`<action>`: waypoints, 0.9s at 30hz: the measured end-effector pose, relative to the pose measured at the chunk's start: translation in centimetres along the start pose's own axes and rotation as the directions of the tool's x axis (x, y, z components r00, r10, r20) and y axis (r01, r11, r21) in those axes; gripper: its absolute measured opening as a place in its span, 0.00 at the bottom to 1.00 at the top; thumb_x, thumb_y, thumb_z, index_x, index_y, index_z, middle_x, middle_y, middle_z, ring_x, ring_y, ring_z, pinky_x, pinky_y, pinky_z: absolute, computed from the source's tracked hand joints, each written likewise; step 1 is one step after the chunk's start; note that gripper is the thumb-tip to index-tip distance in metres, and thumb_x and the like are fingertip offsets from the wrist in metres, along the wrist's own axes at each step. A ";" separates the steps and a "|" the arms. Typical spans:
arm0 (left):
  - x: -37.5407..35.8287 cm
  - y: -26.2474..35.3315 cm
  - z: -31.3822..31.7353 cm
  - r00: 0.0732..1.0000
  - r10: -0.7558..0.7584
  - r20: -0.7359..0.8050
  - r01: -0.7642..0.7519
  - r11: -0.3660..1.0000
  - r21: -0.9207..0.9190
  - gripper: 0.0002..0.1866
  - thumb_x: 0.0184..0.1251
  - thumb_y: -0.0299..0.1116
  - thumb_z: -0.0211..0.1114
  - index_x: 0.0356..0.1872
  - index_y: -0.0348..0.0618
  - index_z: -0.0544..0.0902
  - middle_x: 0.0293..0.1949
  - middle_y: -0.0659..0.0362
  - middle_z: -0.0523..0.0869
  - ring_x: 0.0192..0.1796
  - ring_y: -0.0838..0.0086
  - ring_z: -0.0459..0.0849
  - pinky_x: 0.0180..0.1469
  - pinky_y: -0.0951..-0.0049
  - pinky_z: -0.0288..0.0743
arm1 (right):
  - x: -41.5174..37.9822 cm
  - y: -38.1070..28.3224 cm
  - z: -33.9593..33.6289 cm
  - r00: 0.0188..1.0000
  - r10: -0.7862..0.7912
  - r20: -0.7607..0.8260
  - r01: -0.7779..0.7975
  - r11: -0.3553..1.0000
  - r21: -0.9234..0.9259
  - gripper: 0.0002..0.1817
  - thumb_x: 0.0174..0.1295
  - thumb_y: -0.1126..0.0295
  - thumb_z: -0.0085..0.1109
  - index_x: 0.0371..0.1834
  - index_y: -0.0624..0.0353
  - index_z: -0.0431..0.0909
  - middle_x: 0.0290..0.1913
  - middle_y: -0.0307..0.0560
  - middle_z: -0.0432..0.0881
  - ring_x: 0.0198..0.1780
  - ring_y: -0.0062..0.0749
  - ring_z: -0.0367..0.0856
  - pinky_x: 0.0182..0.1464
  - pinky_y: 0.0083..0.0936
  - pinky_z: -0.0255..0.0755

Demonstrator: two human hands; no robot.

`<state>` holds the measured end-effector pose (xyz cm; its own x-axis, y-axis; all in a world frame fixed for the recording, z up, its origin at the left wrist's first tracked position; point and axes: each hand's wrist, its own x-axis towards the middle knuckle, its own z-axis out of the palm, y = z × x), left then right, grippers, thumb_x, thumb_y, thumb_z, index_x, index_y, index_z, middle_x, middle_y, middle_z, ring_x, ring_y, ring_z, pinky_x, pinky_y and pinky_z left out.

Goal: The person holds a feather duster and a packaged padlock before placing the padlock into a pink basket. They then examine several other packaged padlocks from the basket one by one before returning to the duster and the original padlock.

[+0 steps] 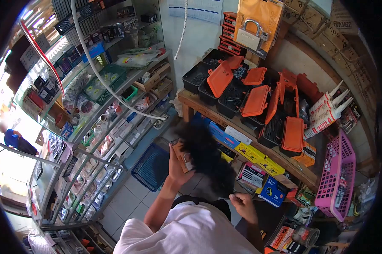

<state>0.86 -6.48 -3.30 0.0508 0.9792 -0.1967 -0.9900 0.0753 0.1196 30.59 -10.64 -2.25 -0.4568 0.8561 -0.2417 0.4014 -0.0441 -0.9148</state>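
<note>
My left hand (177,170) is wrapped round an orange padlock package (180,154), held upright in front of me above the floor. A black feathery duster (210,156) lies across the front of the package and hides part of it. At the duster's lower right end, my right hand (243,206) is closed on its handle, which is mostly hidden by the fingers. A similar orange padlock package (258,29) hangs at the top, over the wooden shelf.
Black bins with orange lids (255,100) line the wooden shelf (233,122) on the right. White sealant tubes (328,112) and a pink basket (334,178) stand beyond. A blue basket (150,165) sits on the tiled floor. Glass shelving fills the left; a person (17,137) is outside.
</note>
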 end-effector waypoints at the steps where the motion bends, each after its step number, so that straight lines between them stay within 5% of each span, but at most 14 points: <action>1: 0.1 -0.1 -0.5 0.996 0.020 0.084 -0.023 0.999 0.040 0.30 0.79 0.54 0.44 0.70 0.44 0.69 0.66 0.52 0.76 0.68 0.61 0.74 0.73 0.57 0.64 | 0.1 0.0 -0.4 0.999 0.003 0.055 -0.002 1.000 -0.024 0.23 0.73 0.62 0.58 0.22 0.64 0.64 0.19 0.33 0.57 0.26 0.16 0.56 0.27 0.25 0.54; 2: 0.3 -0.2 -1.3 0.985 0.034 0.169 -0.048 0.996 0.079 0.32 0.79 0.58 0.43 0.71 0.47 0.69 0.67 0.54 0.76 0.69 0.62 0.74 0.73 0.58 0.64 | 0.0 0.5 -0.7 0.999 0.002 0.052 0.000 1.000 -0.025 0.23 0.73 0.62 0.58 0.22 0.64 0.64 0.19 0.33 0.57 0.26 0.16 0.56 0.27 0.25 0.54; 3: 1.2 -1.0 -5.2 0.902 0.149 0.405 -0.367 0.758 0.539 0.34 0.77 0.61 0.43 0.71 0.46 0.69 0.66 0.55 0.77 0.68 0.62 0.76 0.72 0.57 0.66 | -0.1 1.2 -0.7 1.000 0.025 0.006 -0.025 1.000 0.002 0.23 0.73 0.62 0.58 0.22 0.64 0.64 0.19 0.33 0.57 0.26 0.16 0.56 0.27 0.25 0.54; 4: 1.2 -0.7 -4.6 0.901 0.147 0.409 -0.368 0.758 0.538 0.34 0.77 0.61 0.43 0.71 0.46 0.69 0.66 0.55 0.77 0.68 0.62 0.76 0.72 0.57 0.66 | 0.0 1.4 -0.7 0.998 0.049 -0.038 -0.048 0.998 0.030 0.23 0.73 0.62 0.58 0.22 0.65 0.64 0.19 0.33 0.57 0.26 0.16 0.55 0.27 0.25 0.54; 6: 0.7 0.3 -3.3 0.934 -0.058 0.352 0.074 0.997 -0.031 0.33 0.78 0.56 0.46 0.73 0.44 0.65 0.68 0.52 0.74 0.70 0.62 0.73 0.72 0.58 0.66 | -0.1 0.2 -0.6 0.999 0.043 0.020 -0.043 0.999 -0.009 0.23 0.72 0.62 0.58 0.22 0.65 0.64 0.19 0.34 0.57 0.26 0.16 0.55 0.27 0.25 0.54; 9: -0.5 -1.3 -2.5 0.980 -0.005 0.199 -0.050 0.963 0.266 0.33 0.78 0.56 0.48 0.72 0.42 0.64 0.67 0.49 0.74 0.68 0.60 0.74 0.71 0.56 0.69 | -0.1 0.4 -1.0 0.990 0.003 0.138 -0.001 1.000 -0.018 0.23 0.72 0.61 0.58 0.21 0.63 0.68 0.18 0.32 0.61 0.24 0.15 0.58 0.26 0.23 0.55; 11: 0.4 -0.7 -5.1 0.973 0.013 0.229 -0.072 0.966 0.249 0.33 0.77 0.54 0.51 0.72 0.41 0.65 0.65 0.45 0.75 0.67 0.58 0.76 0.71 0.53 0.68 | 0.0 0.5 -1.1 0.980 -0.036 0.196 0.034 0.999 0.012 0.23 0.73 0.60 0.58 0.20 0.61 0.71 0.17 0.31 0.64 0.22 0.13 0.60 0.25 0.20 0.55; 13: 0.2 0.1 -5.9 0.967 0.028 0.252 -0.088 0.969 0.231 0.32 0.76 0.52 0.54 0.71 0.39 0.66 0.64 0.41 0.76 0.66 0.56 0.77 0.71 0.50 0.68 | -0.4 -0.3 -0.7 0.975 0.178 0.133 -0.212 0.921 0.328 0.22 0.73 0.60 0.57 0.20 0.59 0.71 0.17 0.32 0.66 0.20 0.12 0.61 0.23 0.18 0.54; 16: 0.0 0.7 -6.4 0.982 -0.111 0.152 0.123 0.990 -0.073 0.28 0.65 0.57 0.68 0.54 0.46 0.80 0.51 0.55 0.86 0.50 0.61 0.87 0.51 0.59 0.84 | -0.5 -1.0 -1.5 0.965 0.232 0.122 -0.261 0.875 0.409 0.23 0.74 0.58 0.56 0.20 0.57 0.71 0.19 0.30 0.68 0.22 0.13 0.65 0.25 0.17 0.56; 17: 0.3 0.7 -7.1 0.994 -0.107 -0.003 0.106 0.990 -0.097 0.26 0.61 0.61 0.70 0.44 0.49 0.83 0.43 0.62 0.88 0.40 0.66 0.89 0.38 0.61 0.86 | -0.5 -0.7 -1.6 0.965 0.231 0.121 -0.261 0.874 0.410 0.23 0.74 0.58 0.56 0.20 0.57 0.71 0.19 0.30 0.68 0.22 0.13 0.65 0.25 0.17 0.56; 18: 0.4 0.5 -7.7 0.994 -0.107 -0.003 0.107 0.990 -0.096 0.26 0.61 0.61 0.70 0.44 0.49 0.83 0.43 0.62 0.88 0.40 0.66 0.89 0.38 0.61 0.86 | -0.4 -0.2 -1.7 0.974 0.196 0.117 -0.226 0.901 0.371 0.24 0.74 0.57 0.56 0.20 0.58 0.71 0.19 0.31 0.68 0.22 0.13 0.64 0.25 0.17 0.56; 20: 0.6 -0.2 -8.8 0.950 0.119 -0.290 -0.139 0.989 -0.050 0.24 0.64 0.59 0.68 0.43 0.48 0.84 0.40 0.62 0.88 0.37 0.68 0.88 0.34 0.63 0.85 | -0.3 0.2 -1.4 0.980 0.160 0.117 -0.191 0.924 0.331 0.24 0.74 0.57 0.56 0.20 0.58 0.71 0.19 0.31 0.69 0.22 0.13 0.64 0.24 0.17 0.57; 23: 0.7 0.8 -10.9 0.985 0.123 -0.122 -0.096 0.974 0.207 0.21 0.68 0.55 0.65 0.48 0.48 0.83 0.41 0.60 0.88 0.40 0.66 0.88 0.40 0.59 0.86 | -0.2 0.6 -1.0 0.989 0.125 0.079 -0.143 0.938 0.316 0.24 0.74 0.57 0.56 0.20 0.58 0.71 0.19 0.32 0.69 0.21 0.13 0.64 0.23 0.18 0.56; 27: -0.5 0.8 -3.5 0.984 0.147 -0.103 -0.154 0.987 -0.056 0.24 0.72 0.55 0.57 0.57 0.48 0.79 0.48 0.55 0.86 0.52 0.61 0.85 0.57 0.49 0.77 | -0.3 1.0 -0.8 0.990 0.135 0.043 -0.142 0.930 0.340 0.23 0.74 0.59 0.56 0.19 0.57 0.70 0.19 0.31 0.69 0.21 0.13 0.63 0.24 0.18 0.56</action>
<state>-0.40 -7.54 -6.51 -0.1094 0.9550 -0.2756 -0.9918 -0.0866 0.0939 31.77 -10.48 -2.84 -0.4322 0.8191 -0.3771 0.1681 -0.3377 -0.9261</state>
